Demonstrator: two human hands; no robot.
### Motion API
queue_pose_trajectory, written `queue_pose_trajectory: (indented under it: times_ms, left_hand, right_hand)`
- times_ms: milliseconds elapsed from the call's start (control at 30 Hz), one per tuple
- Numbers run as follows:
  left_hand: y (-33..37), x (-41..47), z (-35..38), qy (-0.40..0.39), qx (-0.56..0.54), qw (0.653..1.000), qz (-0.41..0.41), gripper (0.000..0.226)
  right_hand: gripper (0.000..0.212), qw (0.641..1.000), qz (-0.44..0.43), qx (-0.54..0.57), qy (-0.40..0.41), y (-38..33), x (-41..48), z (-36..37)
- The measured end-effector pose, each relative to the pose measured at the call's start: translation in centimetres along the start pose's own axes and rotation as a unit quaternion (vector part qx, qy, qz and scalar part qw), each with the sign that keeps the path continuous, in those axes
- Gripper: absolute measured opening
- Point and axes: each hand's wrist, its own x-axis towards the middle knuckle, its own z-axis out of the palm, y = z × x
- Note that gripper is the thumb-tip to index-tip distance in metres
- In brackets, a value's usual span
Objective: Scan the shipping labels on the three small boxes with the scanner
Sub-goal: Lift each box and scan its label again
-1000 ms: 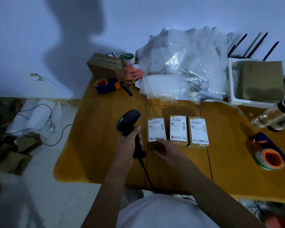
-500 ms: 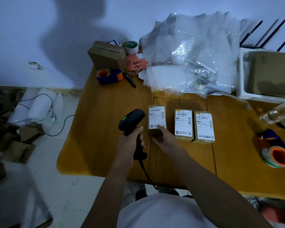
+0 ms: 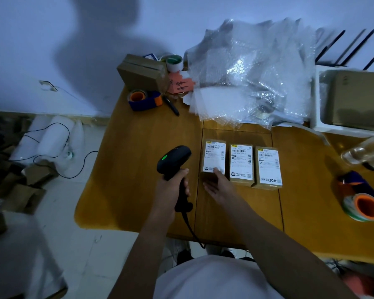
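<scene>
Three small brown boxes with white shipping labels lie side by side on the wooden table [image 3: 143, 169]: the left box [image 3: 214, 154], the middle box [image 3: 241, 162] and the right box [image 3: 268, 167]. My left hand [image 3: 171, 190] grips the handle of a black corded scanner [image 3: 174, 157]. Its green light is on, and its head sits just left of the left box. My right hand [image 3: 219, 186] holds the near end of the left box, thumb on the label's corner and fingers along the front face.
A heap of bubble wrap [image 3: 253, 78] lies behind the boxes. Back left are a cardboard box [image 3: 140, 72], a tape dispenser [image 3: 144, 100] and a marker [image 3: 171, 105]. To the right are a white tray [image 3: 317, 104], a clear bottle [image 3: 365, 152] and another tape dispenser [image 3: 363, 203].
Half a second ago the left box stood apart from the other two; now it lies close beside the middle box again. The scanner stayed just left of it.
</scene>
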Motion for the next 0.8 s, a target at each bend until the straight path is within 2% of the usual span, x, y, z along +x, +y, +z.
queue_pose_trajectory:
  times_ms: [100,233,400,467,533,600,700,800]
  left_hand:
    - [0.0,-0.2,0.3,-0.002,-0.001,1.000,-0.003,0.020]
    - [-0.1,-0.5,0.8,-0.011,0.001,1.000,0.000,0.019]
    - [-0.4,-0.9,1.5,-0.032,0.014,0.999,-0.004,0.020]
    - [-0.3,-1.1,1.9,-0.039,0.025,0.999,-0.005,0.021]
    - [-0.3,-1.3,2.5,-0.048,0.035,0.998,-0.008,0.022]
    - [-0.2,-1.5,2.9,-0.057,0.041,0.998,-0.008,0.020]
    - [-0.1,-1.5,3.2,-0.065,0.047,0.997,-0.004,0.016]
    - [0.0,-1.5,3.4,-0.068,0.050,0.996,-0.010,0.013]
  right_hand:
    - [0.018,1.000,0.002,-0.004,-0.004,-0.2,-0.2,-0.4]
    - [0.030,0.999,-0.005,-0.029,-0.017,-0.1,-0.5,-1.3]
    - [0.031,0.970,-0.051,-0.236,0.025,-0.4,-1.2,-2.9]
    - [0.027,0.930,-0.147,-0.331,0.056,-0.9,-1.5,-3.6]
    - [0.019,0.849,-0.260,-0.447,0.108,-1.5,-1.4,-4.4]
    - [0.018,0.776,-0.334,-0.510,0.163,-2.4,-1.3,-5.1]
    - [0.033,0.705,-0.397,-0.550,0.207,-3.6,-1.0,-6.0]
    - [0.056,0.663,-0.381,-0.605,0.223,-5.0,-0.9,-6.4]
